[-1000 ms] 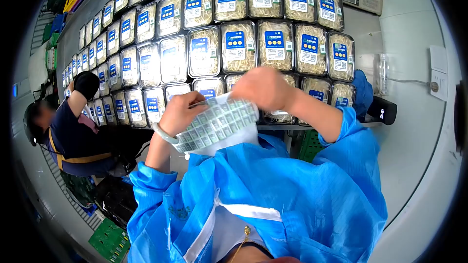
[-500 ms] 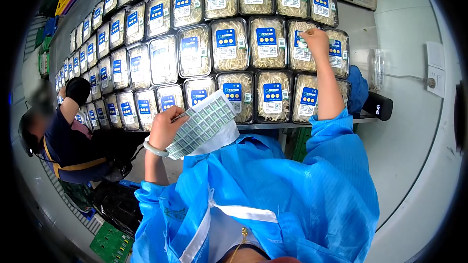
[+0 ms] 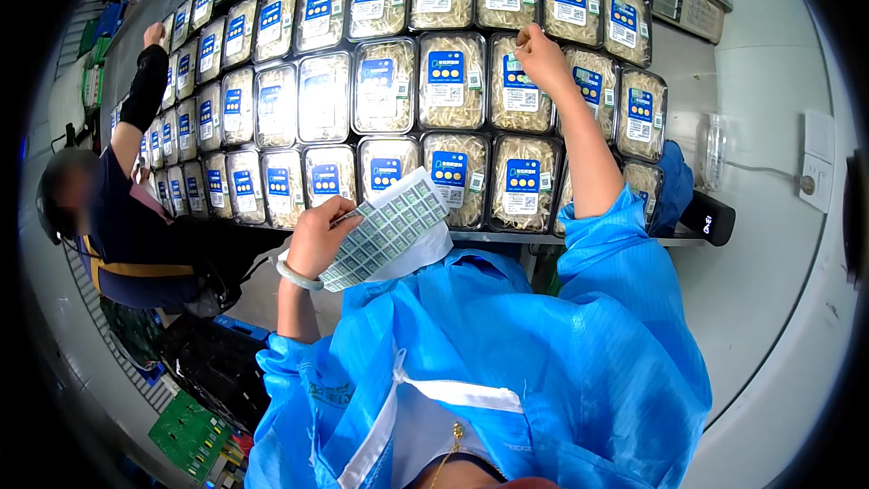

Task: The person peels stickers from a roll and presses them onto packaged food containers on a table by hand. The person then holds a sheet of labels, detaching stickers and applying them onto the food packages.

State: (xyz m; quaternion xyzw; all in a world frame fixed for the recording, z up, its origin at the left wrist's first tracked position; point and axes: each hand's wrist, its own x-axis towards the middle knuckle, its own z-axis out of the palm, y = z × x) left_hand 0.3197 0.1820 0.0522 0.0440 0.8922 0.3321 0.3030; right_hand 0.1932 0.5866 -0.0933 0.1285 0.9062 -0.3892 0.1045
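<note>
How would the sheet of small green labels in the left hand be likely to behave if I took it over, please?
The sheet looks thin, so it is probably very light. Gripped near one end by the left hand, it reaches out fairly flat, suggesting some stiffness. It would likely still bend easily, as the white paper beneath it looks curved.
</note>
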